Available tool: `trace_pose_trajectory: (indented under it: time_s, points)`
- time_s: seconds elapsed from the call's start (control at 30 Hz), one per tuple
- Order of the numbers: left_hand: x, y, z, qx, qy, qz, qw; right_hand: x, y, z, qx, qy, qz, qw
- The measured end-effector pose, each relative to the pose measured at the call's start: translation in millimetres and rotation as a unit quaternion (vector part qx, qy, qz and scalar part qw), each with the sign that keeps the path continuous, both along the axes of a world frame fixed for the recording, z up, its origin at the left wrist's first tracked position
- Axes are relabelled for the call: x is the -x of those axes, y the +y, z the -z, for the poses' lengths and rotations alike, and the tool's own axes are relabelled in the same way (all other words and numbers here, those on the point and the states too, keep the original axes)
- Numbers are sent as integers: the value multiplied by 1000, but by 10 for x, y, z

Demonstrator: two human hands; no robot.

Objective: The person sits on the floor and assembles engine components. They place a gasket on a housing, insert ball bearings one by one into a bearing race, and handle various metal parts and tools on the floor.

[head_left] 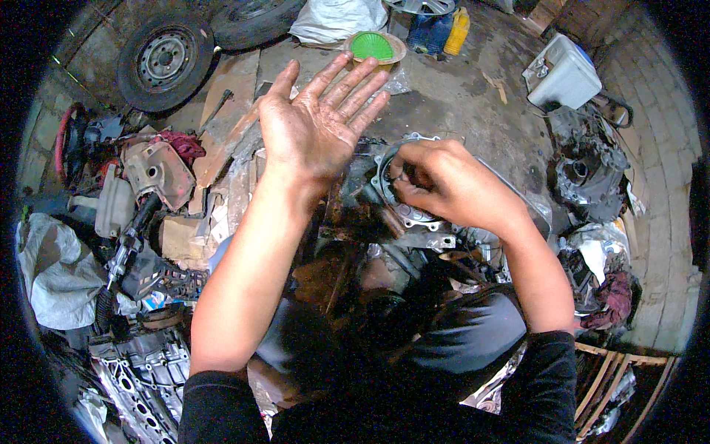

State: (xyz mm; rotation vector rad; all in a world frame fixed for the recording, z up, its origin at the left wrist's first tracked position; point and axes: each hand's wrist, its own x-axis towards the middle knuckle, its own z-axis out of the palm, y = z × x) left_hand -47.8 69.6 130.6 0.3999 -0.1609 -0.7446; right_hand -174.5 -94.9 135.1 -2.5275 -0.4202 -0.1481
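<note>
My left hand (314, 126) is raised with its greasy palm upward and its fingers spread. Nothing lies in it. Curled over a round metal housing (379, 183) with bolt lugs around its rim is my right hand (447, 181). Its thumb and fingers are drawn together at the housing's opening, and whatever they pinch is hidden. A flat metal bracket (436, 241) with a hole at its end sits just below the housing, between me and it. Dark, rusty parts under my left wrist are hard to make out.
Two wheels (164, 61) lean at the far left, near a green basin (372, 46) and a yellow jug (458, 31). A white box (563, 72) and a dark gearbox casing (584, 166) stand at right. An engine cylinder head (140, 377) lies lower left.
</note>
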Motion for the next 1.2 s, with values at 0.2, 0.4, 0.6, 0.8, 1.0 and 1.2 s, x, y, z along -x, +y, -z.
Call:
trace_pose_trajectory:
  time_s: [0.2, 0.4, 0.6, 0.8, 1.0, 1.2]
  points:
    - [64, -7, -28, -5, 12, 13, 1000, -26, 65, 65, 57, 3, -30, 998]
    - [45, 28, -19, 10, 2, 9, 1000, -19, -15, 1, 61, -43, -5, 997]
    - [7, 96, 1, 14, -1, 11, 1000, 88, -162, -177, -21, -149, 90, 984]
    - [28, 113, -88, 30, 7, 7, 999, 385, -373, -221, -6, -154, 147, 977]
    - [52, 92, -106, 103, 8, 30, 994, 929, -615, -223, 77, -71, 174, 979]
    - [431, 72, -152, 123, -279, 178, 936, 1592, -666, -348, 103, -106, 212, 966]
